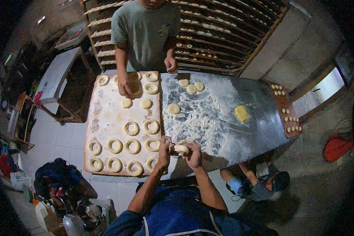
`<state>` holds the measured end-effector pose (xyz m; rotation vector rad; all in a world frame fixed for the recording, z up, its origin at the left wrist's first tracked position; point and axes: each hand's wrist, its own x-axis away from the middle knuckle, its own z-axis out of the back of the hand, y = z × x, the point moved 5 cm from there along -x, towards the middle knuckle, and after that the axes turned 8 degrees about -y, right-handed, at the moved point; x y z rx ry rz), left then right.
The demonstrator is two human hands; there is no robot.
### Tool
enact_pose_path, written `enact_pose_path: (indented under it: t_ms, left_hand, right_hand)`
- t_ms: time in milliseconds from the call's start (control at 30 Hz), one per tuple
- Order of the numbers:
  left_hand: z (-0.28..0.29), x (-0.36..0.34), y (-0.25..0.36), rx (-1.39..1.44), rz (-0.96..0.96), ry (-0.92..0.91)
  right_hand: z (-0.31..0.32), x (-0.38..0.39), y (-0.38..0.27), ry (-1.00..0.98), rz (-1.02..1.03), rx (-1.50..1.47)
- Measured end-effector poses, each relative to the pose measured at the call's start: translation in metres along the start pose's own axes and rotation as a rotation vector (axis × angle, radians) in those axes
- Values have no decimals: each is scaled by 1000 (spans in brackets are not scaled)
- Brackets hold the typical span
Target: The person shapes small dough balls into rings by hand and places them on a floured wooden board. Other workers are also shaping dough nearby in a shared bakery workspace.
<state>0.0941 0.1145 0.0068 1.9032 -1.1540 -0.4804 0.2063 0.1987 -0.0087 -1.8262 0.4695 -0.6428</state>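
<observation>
A ring of pale dough (181,149) is held up between my two hands, above the near edge of the table. My left hand (166,150) is closed on its left side, and my right hand (194,154) grips the right side. Left of my hands lies a floured wooden board (106,118) with several dough rings (132,146) in rows, plus two flat dough rounds (146,104). On the floured metal table (220,137) ahead of me rest a single dough round (173,109) and a cluster of three (191,89).
Across the table a co-worker's hand (125,87) touches dough on the board. A yellow lump (242,113) lies right of the flour. Another board (281,104) with small dough pieces sits at the table's right end. Racks of trays (212,23) stand behind. A person (259,181) is low at right.
</observation>
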Motion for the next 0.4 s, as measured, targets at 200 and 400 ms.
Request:
enact_pose_path:
  t_ms: [200, 400]
  left_hand:
    - [10, 19, 32, -657, -138, 177]
    - [58, 26, 41, -624, -11, 90]
  right_hand:
    - [-58, -4, -11, 16, 177, 651]
    - [-87, -5, 16, 62, -150, 292]
